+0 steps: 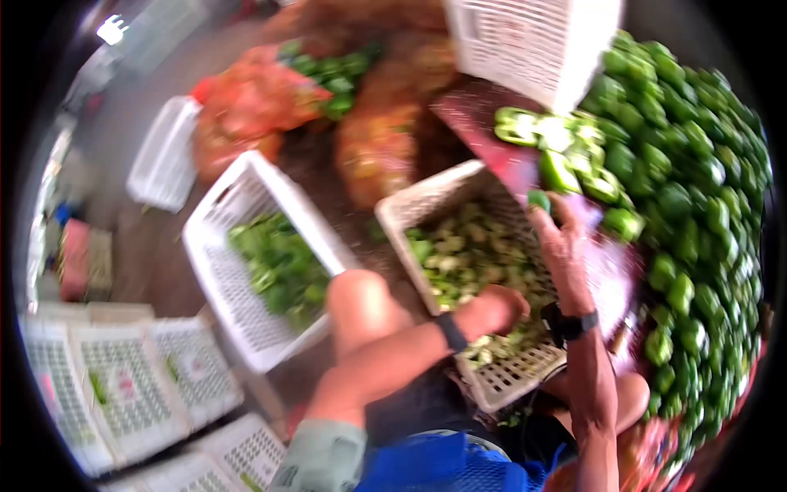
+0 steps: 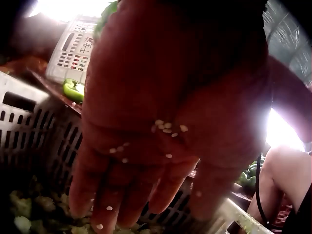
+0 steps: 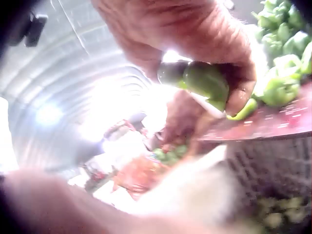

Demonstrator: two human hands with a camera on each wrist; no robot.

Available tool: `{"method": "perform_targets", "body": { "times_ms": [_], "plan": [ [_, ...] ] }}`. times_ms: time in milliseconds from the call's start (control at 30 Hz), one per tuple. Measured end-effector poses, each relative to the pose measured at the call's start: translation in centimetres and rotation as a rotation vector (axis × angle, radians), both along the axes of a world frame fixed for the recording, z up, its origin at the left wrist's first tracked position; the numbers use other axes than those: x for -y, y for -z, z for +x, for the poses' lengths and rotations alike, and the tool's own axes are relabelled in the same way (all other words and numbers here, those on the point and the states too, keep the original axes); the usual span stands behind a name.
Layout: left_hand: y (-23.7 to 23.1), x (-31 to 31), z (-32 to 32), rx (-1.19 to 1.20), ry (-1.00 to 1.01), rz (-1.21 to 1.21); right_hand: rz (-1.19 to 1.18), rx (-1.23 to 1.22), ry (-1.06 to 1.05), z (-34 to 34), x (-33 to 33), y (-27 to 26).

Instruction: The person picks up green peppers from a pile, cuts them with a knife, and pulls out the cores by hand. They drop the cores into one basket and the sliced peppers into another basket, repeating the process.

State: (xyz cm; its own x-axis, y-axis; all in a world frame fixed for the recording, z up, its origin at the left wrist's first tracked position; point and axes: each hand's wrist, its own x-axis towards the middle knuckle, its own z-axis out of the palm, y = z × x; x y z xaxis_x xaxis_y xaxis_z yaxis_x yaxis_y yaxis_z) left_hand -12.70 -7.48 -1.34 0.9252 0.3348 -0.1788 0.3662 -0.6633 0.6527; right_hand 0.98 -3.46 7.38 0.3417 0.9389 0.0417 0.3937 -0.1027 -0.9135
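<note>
My left hand [image 1: 496,310] hangs over a crate [image 1: 427,283] of pale pepper cores and green scraps. In the left wrist view the palm [image 2: 170,107] faces the camera, fingers straight and pointing down, with several small pale seeds stuck to it. It holds nothing. My right hand [image 1: 564,254] is at the edge of the red board [image 1: 619,275], gripping a green pepper piece [image 1: 539,199]. The right wrist view shows that piece [image 3: 207,84] between thumb and fingers. Cut pepper pieces [image 1: 560,170] lie on the board just beyond the right hand.
Whole green peppers [image 1: 697,189] are heaped along the right. A white crate [image 1: 525,49] stands at the board's far end. Left of the knee is a white crate [image 1: 238,303] holding green pieces. Red mesh bags [image 1: 254,102] lie behind; more crates [image 1: 123,381] sit lower left.
</note>
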Motion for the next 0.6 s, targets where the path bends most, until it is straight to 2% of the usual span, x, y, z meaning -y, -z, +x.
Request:
{"method": "perform_targets", "body": {
  "times_ms": [67,133,167,200,267,300,333,400,467,533,600],
  "plan": [
    [5.7,2.0,-0.3,0.490,-0.357,-0.138,0.051,-0.225,-0.148,-7.4,-2.3,-5.2],
    [4.0,1.7,-0.8,0.719,-0.387,-0.495,0.023,-0.500,-0.273,-13.9,-3.3,-8.3],
    [3.6,1.7,-0.9,0.758,-0.390,-0.582,0.150,-0.504,-0.315,-16.4,-3.5,-8.5],
    [3.7,1.8,-1.2,0.793,-0.400,-0.654,0.270,-0.498,-0.342,-17.9,-3.9,-8.0],
    [4.1,1.7,-2.5,0.831,-0.409,-0.813,0.440,-0.116,-0.369,-16.3,-5.3,-5.6],
    [4.5,1.7,-2.8,0.836,-0.407,-0.894,0.386,-0.114,-0.320,-14.5,-4.9,-6.3],
    [5.2,1.2,-2.7,0.805,-0.391,-0.913,0.416,0.017,-0.214,-11.9,-5.3,-5.5],
    [2.8,-0.6,-2.4,0.334,-0.218,-0.114,0.432,0.421,0.019,-3.8,-6.9,-1.0],
    [-4.3,-1.8,-3.6,0.087,-0.074,0.036,0.094,0.287,0.343,3.4,-6.9,1.3],
    [-4.8,-1.9,-3.6,0.124,-0.101,0.048,-0.116,0.653,0.398,9.2,-7.4,2.6],
    [-4.6,-1.6,-3.3,0.132,-0.116,0.056,-0.179,0.712,0.400,10.3,-8.6,4.0]
  ]
}}
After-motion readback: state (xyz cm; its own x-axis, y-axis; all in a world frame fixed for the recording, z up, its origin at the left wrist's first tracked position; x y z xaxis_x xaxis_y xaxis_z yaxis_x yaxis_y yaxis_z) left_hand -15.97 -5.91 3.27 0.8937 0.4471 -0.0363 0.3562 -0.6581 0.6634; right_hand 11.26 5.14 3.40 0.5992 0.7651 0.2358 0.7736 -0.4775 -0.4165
